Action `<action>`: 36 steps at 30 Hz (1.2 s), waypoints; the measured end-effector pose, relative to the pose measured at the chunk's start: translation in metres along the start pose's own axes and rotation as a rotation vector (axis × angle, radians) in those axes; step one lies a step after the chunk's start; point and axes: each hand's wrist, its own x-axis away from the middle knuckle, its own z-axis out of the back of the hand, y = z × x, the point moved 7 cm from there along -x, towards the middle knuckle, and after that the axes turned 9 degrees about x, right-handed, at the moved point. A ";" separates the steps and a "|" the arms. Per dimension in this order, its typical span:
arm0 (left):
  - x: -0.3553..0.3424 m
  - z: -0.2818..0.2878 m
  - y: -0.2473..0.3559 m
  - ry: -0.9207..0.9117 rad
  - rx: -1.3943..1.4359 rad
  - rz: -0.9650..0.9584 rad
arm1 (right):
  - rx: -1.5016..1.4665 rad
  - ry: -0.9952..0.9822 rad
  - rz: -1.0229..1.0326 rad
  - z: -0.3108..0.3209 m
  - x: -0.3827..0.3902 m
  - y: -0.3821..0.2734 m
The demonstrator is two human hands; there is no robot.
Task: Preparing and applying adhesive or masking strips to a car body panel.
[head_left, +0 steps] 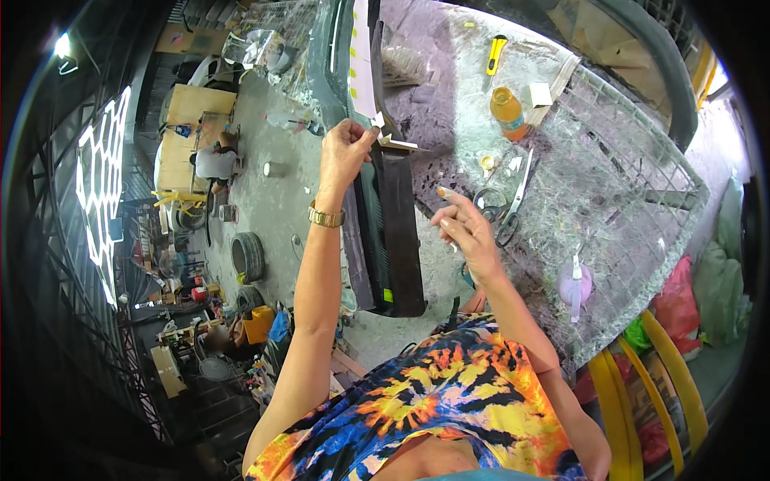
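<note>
A long dark trim panel [409, 232] runs from the top of the view down toward my body, with a long white strip [362, 72] with yellow marks along its upper part. At the strip's lower end my left hand [349, 152] is closed in a pinch on a small white piece [378, 122]. Beside it, a thin pale flap [401, 145] sticks out over the panel. To the right of the panel my right hand [472, 240] hovers with its fingers loosely bent and apart, an orange-brown patch on one fingertip. Black-handled scissors [520, 188] lie close to it.
On the paint-spattered table [618, 208] are a yellow utility knife [496, 56], a bottle of orange liquid [506, 112], a white box [540, 94] and a purple round object [574, 287]. Tyres [247, 256] and a crouching person [215, 163] are on the floor at left; yellow bars [642, 377] stand lower right.
</note>
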 end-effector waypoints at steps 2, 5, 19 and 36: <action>0.002 0.000 -0.005 -0.024 0.029 0.031 | 0.008 -0.025 0.013 -0.010 -0.010 -0.005; 0.005 0.005 -0.013 -0.021 0.109 0.049 | 0.054 -0.069 0.035 -0.028 -0.028 -0.017; 0.008 0.008 -0.031 -0.018 0.394 -0.020 | 0.497 -0.178 0.094 -0.078 -0.106 -0.019; 0.006 0.007 -0.030 -0.007 0.417 -0.020 | 1.059 -0.063 0.090 -0.082 -0.109 -0.019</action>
